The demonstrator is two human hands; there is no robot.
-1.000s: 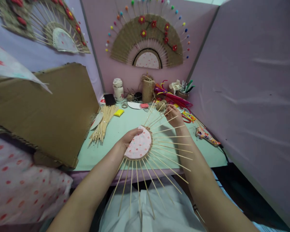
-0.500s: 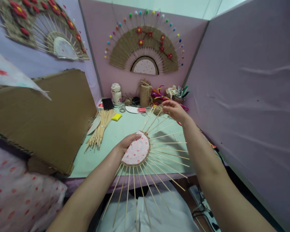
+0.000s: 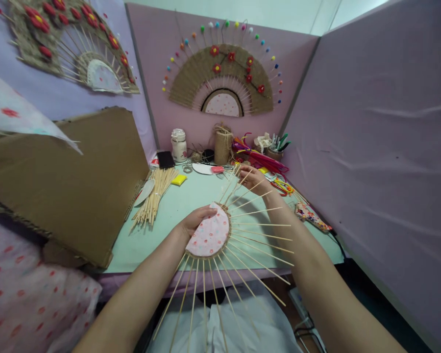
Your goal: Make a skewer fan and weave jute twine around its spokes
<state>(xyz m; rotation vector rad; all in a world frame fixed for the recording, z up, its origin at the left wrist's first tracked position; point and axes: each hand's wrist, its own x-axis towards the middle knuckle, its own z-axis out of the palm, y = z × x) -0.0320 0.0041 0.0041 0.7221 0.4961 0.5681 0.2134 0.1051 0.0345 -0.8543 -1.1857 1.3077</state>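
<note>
My left hand (image 3: 193,220) grips the straight edge of a half-round pink dotted fabric piece (image 3: 210,236), from which several thin wooden skewers (image 3: 257,239) fan out over the pale green table (image 3: 176,206). Thumb and fingers close round the piece's edge. My right hand (image 3: 253,179) reaches beyond the far skewer tips, fingers curled, near a small ball of jute twine that it mostly hides. What those fingers hold I cannot make out.
A bundle of loose skewers (image 3: 155,192) and a yellow block (image 3: 179,180) lie at left. A big cardboard sheet (image 3: 66,181) leans at the left. A jar (image 3: 179,144), twine spool (image 3: 222,138), pipe cleaners (image 3: 259,157) and scissors (image 3: 281,185) line the back. Finished fans (image 3: 222,73) hang on the walls.
My right hand rose toward the twine ball at the back, then came down and nearer onto the far skewer tips. The left hand kept its hold on the fabric piece.
</note>
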